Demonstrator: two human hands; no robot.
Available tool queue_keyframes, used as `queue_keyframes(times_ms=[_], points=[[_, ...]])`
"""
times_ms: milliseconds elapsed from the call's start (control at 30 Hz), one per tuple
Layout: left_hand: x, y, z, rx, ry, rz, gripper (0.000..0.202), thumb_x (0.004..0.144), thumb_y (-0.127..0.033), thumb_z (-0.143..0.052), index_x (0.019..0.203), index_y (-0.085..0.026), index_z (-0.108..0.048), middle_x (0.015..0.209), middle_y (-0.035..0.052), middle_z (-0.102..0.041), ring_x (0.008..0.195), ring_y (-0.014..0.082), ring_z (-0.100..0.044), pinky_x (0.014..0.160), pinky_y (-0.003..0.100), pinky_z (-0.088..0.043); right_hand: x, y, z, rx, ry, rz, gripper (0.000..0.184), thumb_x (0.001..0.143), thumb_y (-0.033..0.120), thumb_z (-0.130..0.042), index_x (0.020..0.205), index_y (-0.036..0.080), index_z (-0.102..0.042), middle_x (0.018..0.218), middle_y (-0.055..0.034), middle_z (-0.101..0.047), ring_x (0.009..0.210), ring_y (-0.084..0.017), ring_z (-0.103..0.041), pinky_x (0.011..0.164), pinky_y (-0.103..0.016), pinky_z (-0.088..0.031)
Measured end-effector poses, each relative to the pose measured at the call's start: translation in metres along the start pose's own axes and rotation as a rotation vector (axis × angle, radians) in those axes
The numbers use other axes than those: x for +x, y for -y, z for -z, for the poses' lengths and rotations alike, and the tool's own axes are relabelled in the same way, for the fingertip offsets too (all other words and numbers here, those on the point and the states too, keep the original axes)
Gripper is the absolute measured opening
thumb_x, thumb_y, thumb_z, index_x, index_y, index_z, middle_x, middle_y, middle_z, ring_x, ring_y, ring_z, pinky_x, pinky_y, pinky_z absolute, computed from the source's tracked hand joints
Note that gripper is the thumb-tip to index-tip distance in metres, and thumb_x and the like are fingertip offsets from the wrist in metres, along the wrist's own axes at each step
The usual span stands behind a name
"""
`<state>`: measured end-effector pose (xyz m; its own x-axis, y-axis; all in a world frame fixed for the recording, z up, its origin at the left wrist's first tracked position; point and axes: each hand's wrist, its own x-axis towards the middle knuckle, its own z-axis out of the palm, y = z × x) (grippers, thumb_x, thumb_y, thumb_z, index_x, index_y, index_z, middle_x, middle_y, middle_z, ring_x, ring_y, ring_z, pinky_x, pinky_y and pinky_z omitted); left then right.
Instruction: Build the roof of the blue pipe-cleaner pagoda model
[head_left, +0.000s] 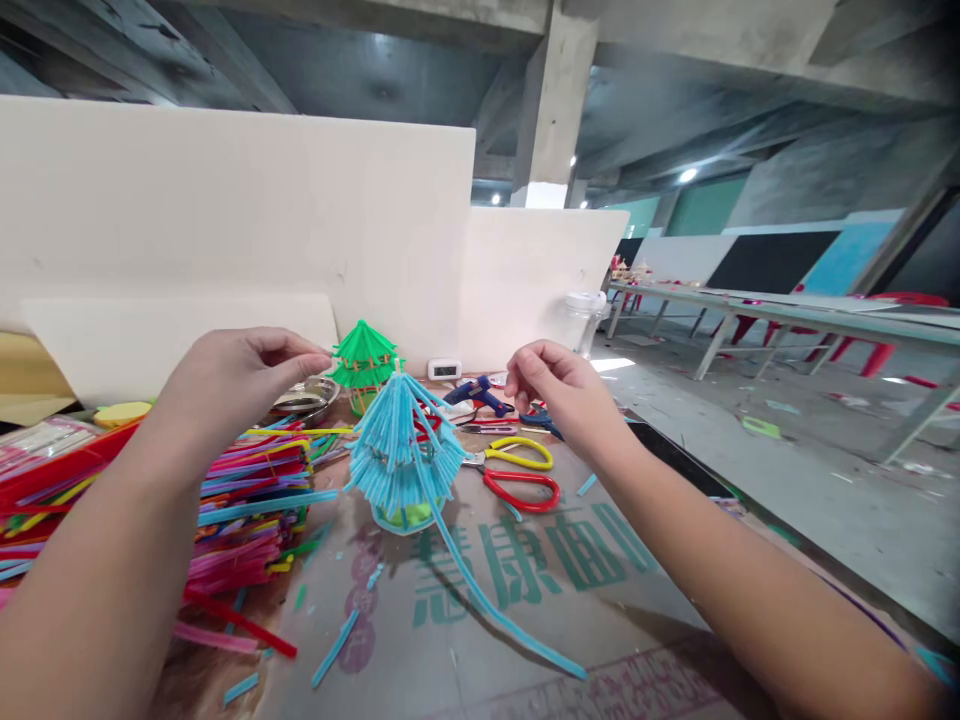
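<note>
A small two-tiered pavilion model (pixel 405 455) made of light-blue pipe cleaners stands upright between my hands. One long blue pipe cleaner (pixel 487 605) trails from it across the table towards the front right. My left hand (pixel 251 380) is raised to its left, thumb and fingers pinched together. On the other side, my right hand (pixel 555 390) is also closed in a pinch, apart from the model. Anything between the fingers of either hand is too small to make out. Behind the blue model stands a similar green pavilion model (pixel 364 355).
Bundles of coloured pipe cleaners (pixel 247 510) lie at left. Scissors (pixel 521 475) with yellow and red handles and a blue glue gun (pixel 480 395) lie right of the model. Behind are a metal bowl (pixel 307 398), a small digital display (pixel 444 369), a clear jar (pixel 581 322) and white boards (pixel 262 200).
</note>
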<state>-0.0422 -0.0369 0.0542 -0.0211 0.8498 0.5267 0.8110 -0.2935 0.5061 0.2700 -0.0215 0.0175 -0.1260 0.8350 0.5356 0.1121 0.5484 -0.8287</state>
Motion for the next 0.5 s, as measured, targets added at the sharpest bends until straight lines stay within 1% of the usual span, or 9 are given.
queue_keyframes(times_ms=[67,133,200,267,333,367,433,467,500], points=[[0.002,0.001,-0.003,0.102,-0.035,0.077,0.031,0.073,-0.052,-0.066,0.077,-0.021,-0.068,0.06,-0.0026,-0.061,0.055,0.0145,-0.05,0.055,0.026,-0.032,0.001,-0.004,-0.001,-0.007,0.017,0.004,0.034,0.086,0.051,-0.06,0.08,0.018,-0.056,0.065,0.0013,-0.061,0.05,-0.009,-0.055,0.049,-0.022,-0.044],[0.002,-0.002,-0.004,0.17,-0.062,0.078,0.034,0.074,-0.054,-0.064,0.072,-0.021,-0.064,0.055,-0.0037,-0.056,0.056,0.0139,-0.05,0.055,0.025,-0.031,0.001,-0.007,-0.003,-0.017,0.045,0.004,0.034,0.087,0.051,-0.059,0.081,0.018,-0.056,0.065,0.0011,-0.061,0.051,-0.009,-0.055,0.049,-0.022,-0.044],[0.001,-0.007,-0.004,0.21,-0.051,0.045,0.041,0.081,-0.057,-0.054,0.066,-0.02,-0.059,0.048,-0.0041,-0.047,0.052,0.013,-0.045,0.055,0.025,-0.03,0.0,-0.009,-0.005,-0.027,0.074,-0.001,0.035,0.087,0.052,-0.058,0.081,0.018,-0.055,0.066,0.0009,-0.061,0.051,-0.009,-0.054,0.049,-0.022,-0.044],[0.001,-0.008,-0.003,0.258,-0.02,0.053,0.05,0.088,-0.058,-0.04,0.06,-0.019,-0.054,0.045,-0.0031,-0.041,0.051,0.0135,-0.042,0.055,0.026,-0.028,-0.002,-0.009,-0.007,-0.037,0.1,-0.013,0.035,0.086,0.052,-0.058,0.082,0.018,-0.055,0.067,0.0008,-0.061,0.051,-0.009,-0.054,0.05,-0.023,-0.044],[0.003,-0.006,-0.004,0.3,0.018,0.073,0.053,0.09,-0.057,-0.032,0.06,-0.019,-0.053,0.048,-0.0005,-0.045,0.054,0.0158,-0.046,0.056,0.028,-0.03,-0.003,-0.009,-0.009,-0.042,0.114,-0.024,0.035,0.086,0.052,-0.057,0.083,0.018,-0.054,0.068,0.001,-0.061,0.051,-0.009,-0.054,0.05,-0.023,-0.044],[0.005,-0.002,-0.006,0.307,0.04,0.066,0.051,0.09,-0.055,-0.032,0.062,-0.019,-0.054,0.053,0.0014,-0.05,0.058,0.0172,-0.049,0.058,0.028,-0.032,-0.004,-0.008,-0.01,-0.045,0.12,-0.028,0.034,0.086,0.052,-0.057,0.083,0.018,-0.054,0.068,0.0011,-0.061,0.051,-0.009,-0.053,0.051,-0.023,-0.044],[0.008,0.006,-0.009,0.274,0.087,0.01,0.041,0.089,-0.047,-0.035,0.077,-0.018,-0.06,0.072,0.0056,-0.06,0.066,0.0193,-0.054,0.061,0.029,-0.037,-0.006,-0.008,-0.011,-0.054,0.128,-0.034,0.033,0.086,0.05,-0.057,0.084,0.018,-0.055,0.068,0.0011,-0.061,0.052,-0.009,-0.053,0.051,-0.023,-0.044],[0.01,0.01,-0.011,0.198,0.092,-0.063,0.032,0.085,-0.041,-0.042,0.091,-0.017,-0.062,0.089,0.008,-0.063,0.071,0.0187,-0.057,0.064,0.029,-0.04,-0.006,-0.007,-0.012,-0.059,0.133,-0.034,0.032,0.086,0.05,-0.057,0.085,0.018,-0.055,0.068,0.0011,-0.061,0.052,-0.009,-0.053,0.051,-0.023,-0.044],[0.011,0.013,-0.013,0.125,0.043,-0.102,0.036,0.08,-0.036,-0.049,0.108,-0.016,-0.06,0.105,0.0103,-0.061,0.076,0.0184,-0.059,0.068,0.029,-0.043,-0.007,-0.008,-0.014,-0.066,0.141,-0.034,0.031,0.087,0.049,-0.057,0.086,0.018,-0.055,0.069,0.0011,-0.061,0.052,-0.009,-0.053,0.052,-0.023,-0.044]])
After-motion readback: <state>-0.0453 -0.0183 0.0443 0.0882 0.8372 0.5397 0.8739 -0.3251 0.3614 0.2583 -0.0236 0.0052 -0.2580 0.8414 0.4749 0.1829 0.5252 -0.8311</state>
